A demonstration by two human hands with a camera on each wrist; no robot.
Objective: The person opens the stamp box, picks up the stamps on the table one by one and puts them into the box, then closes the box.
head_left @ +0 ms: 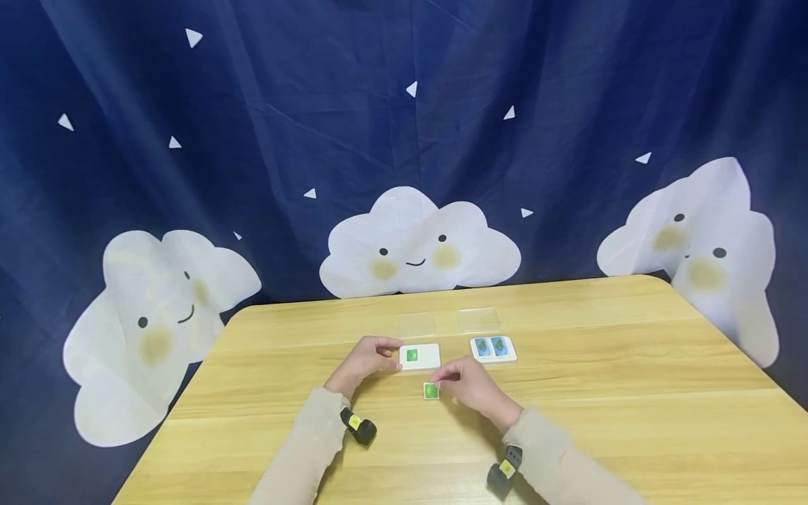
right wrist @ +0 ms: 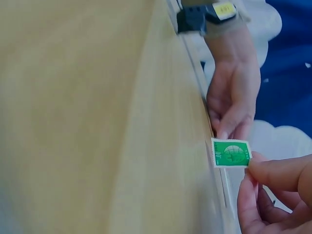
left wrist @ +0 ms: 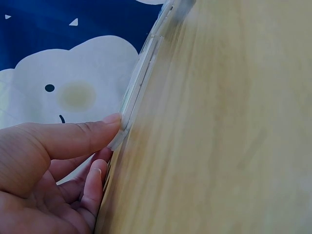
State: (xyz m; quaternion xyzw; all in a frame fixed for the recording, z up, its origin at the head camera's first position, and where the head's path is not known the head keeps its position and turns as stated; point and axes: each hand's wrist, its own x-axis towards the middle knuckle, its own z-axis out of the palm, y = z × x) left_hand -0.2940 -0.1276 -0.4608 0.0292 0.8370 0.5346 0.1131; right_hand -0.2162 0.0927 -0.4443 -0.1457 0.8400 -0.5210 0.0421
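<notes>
A green postage stamp (right wrist: 233, 153) with a white perforated border and a globe design is pinched between the thumb and finger of my right hand (head_left: 468, 384). It is in front of a white card in a shallow clear case (head_left: 427, 356), where another green stamp (head_left: 412, 355) lies left of centre. My left hand (head_left: 368, 361) holds that case by its left end, with the thumb (left wrist: 97, 131) at the near corner. In the left wrist view the case appears edge-on, so its face is hidden there.
Right of the held case lies a similar white card (head_left: 493, 359) bearing two blue stamps. Two clear plastic covers, one at the left (head_left: 416, 324) and one at the right (head_left: 478, 320), lie behind the cards on the wooden table (head_left: 631, 421). A dark blue cloud-patterned curtain hangs beyond.
</notes>
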